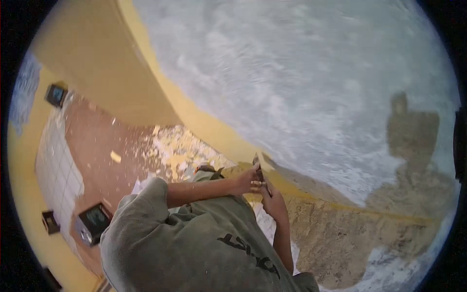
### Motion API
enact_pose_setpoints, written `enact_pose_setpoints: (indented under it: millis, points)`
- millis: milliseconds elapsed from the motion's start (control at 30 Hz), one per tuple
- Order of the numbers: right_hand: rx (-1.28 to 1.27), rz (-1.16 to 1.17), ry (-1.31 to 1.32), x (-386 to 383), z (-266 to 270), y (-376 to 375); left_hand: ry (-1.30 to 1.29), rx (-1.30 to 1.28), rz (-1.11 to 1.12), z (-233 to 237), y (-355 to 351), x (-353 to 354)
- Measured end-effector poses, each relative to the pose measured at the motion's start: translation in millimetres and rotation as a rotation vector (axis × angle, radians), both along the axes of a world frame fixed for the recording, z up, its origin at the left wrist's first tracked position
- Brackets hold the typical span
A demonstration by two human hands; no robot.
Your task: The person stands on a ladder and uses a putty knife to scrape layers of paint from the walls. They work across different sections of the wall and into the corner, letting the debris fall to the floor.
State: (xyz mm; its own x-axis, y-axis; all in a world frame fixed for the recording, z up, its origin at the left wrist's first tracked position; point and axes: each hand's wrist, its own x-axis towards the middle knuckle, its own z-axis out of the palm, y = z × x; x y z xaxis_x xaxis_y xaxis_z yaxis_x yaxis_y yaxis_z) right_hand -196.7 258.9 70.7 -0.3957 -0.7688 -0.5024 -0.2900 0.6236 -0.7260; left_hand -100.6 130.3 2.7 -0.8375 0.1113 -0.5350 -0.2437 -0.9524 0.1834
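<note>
Both of my hands are on one scraper (259, 170), a dark, narrow handled tool whose blade end meets the wall. My left hand (247, 182) is closed around its upper part, with a ring-like band showing on a finger. Just below, my right hand (275, 204) is wrapped round the lower end of the handle. The wall (292, 63) beside them is mostly bare, whitish-grey and streaky, with a strip of yellow paint (214, 129) along its edge. The blade's exact edge is too small to make out.
Yellow paint chips (180, 148) litter the reddish-brown floor (95, 141). A dark boxy object (93, 224) stands at the lower left, and a smaller one (56, 95) farther up. A tan panel-like surface (104, 53) juts in at the upper left. My shadow (413, 141) falls on the wall.
</note>
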Motion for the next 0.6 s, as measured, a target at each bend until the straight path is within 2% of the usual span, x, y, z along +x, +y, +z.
enact_pose_setpoints:
  millis: [33, 133, 167, 200, 233, 267, 333, 400, 467, 600]
  points:
    - [-0.014, 0.029, -0.019, -4, -28, 2, -0.033, 0.004, 0.051, -7, -3, 1]
    - [0.094, 0.007, -0.127, 22, 8, -33, -0.078, -0.067, 0.19, 3, -7, 10]
    - [-0.193, 0.01, -0.099, 23, -25, -33, -0.119, -0.056, 0.328, 3, -7, 11]
    - [-0.184, 0.016, -0.096, 28, -23, -39, -0.157, -0.045, 0.463, 1, -7, 10]
    - [-0.198, -0.075, -0.269, 32, -22, -45, -0.055, 0.011, 0.553, -10, -10, 7]
    - [-0.211, -0.174, -0.44, 34, -20, -48, -0.055, 0.025, 0.547, -19, -5, 2]
    - [-0.173, -0.245, -0.472, 37, -7, -50, -0.077, 0.207, 0.662, 9, -10, -3]
    - [-0.103, -0.363, -0.548, 36, 8, -43, 0.009, 0.233, 0.678, -1, 4, -9]
    - [-0.082, -0.362, -0.549, 30, 11, -34, -0.006, 0.157, 0.618, 0, 12, -11]
    - [-0.071, -0.299, -0.509, 18, 1, -18, 0.021, 0.217, 0.623, -17, 28, -22]
